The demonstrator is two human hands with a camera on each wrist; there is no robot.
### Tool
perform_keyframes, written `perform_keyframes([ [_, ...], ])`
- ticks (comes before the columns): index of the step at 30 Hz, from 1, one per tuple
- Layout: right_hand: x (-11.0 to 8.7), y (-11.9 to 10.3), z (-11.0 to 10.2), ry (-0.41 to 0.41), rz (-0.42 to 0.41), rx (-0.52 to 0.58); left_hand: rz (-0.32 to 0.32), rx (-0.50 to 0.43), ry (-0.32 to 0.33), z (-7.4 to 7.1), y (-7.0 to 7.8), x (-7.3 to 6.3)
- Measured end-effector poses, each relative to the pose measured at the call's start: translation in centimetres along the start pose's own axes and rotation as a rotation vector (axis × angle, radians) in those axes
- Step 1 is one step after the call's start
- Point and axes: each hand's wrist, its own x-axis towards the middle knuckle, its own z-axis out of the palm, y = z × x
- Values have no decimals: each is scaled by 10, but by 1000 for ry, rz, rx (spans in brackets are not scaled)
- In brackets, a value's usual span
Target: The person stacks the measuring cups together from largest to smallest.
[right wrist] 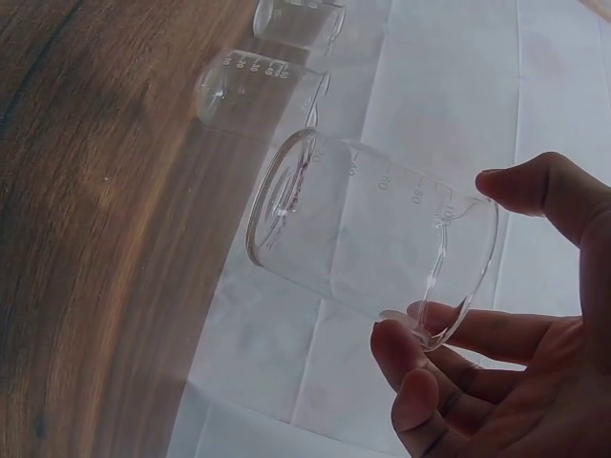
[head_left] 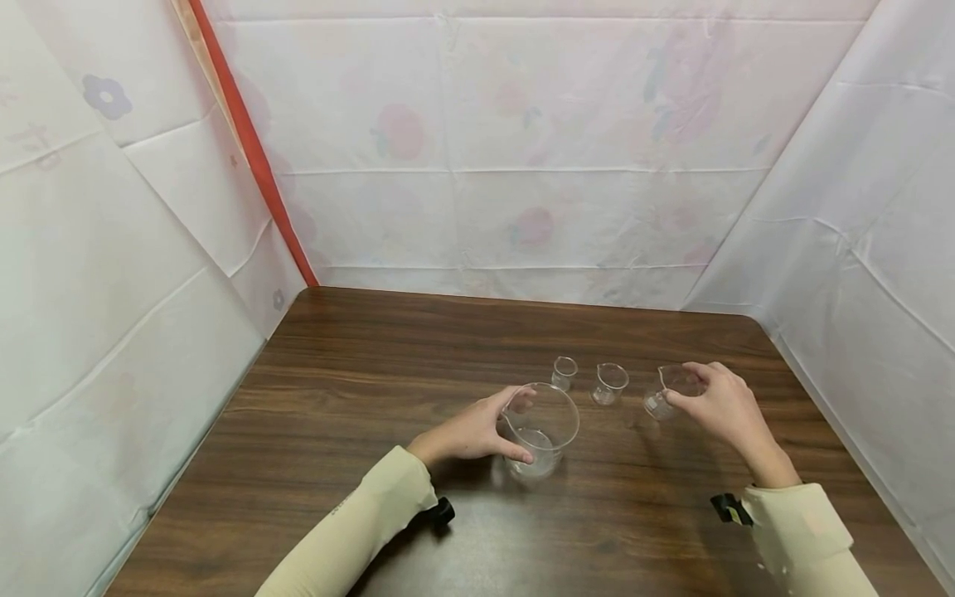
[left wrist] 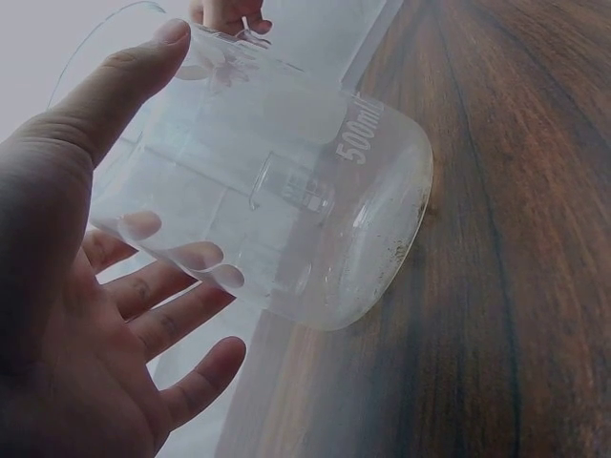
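Observation:
My left hand [head_left: 473, 429] holds a large clear glass beaker [head_left: 550, 427] around its upper side, thumb on the near side and fingers on the far side. The left wrist view shows a 500 ml mark on this beaker, its base by the wood. With thumb and fingers, my right hand [head_left: 722, 408] pinches a smaller glass beaker [right wrist: 368, 234] by its rim; its printed scale shows in the right wrist view. Between the two hands stand a little beaker [head_left: 564, 375] and a slightly bigger one [head_left: 608, 388], both upright and untouched.
Everything is on a dark brown wooden table [head_left: 358, 365]. Pale printed cloth [head_left: 462, 215] hangs behind it and along both sides, with a red strip [head_left: 254, 149] at the back left corner. A black wrist strap [head_left: 731, 508] shows at the right sleeve.

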Motion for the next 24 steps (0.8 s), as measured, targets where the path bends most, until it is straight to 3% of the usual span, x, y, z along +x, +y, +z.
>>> perform_keyframes([
  [24, 3, -8, -2, 72, -66, 6, -8, -36, -5, 0, 0, 0],
])
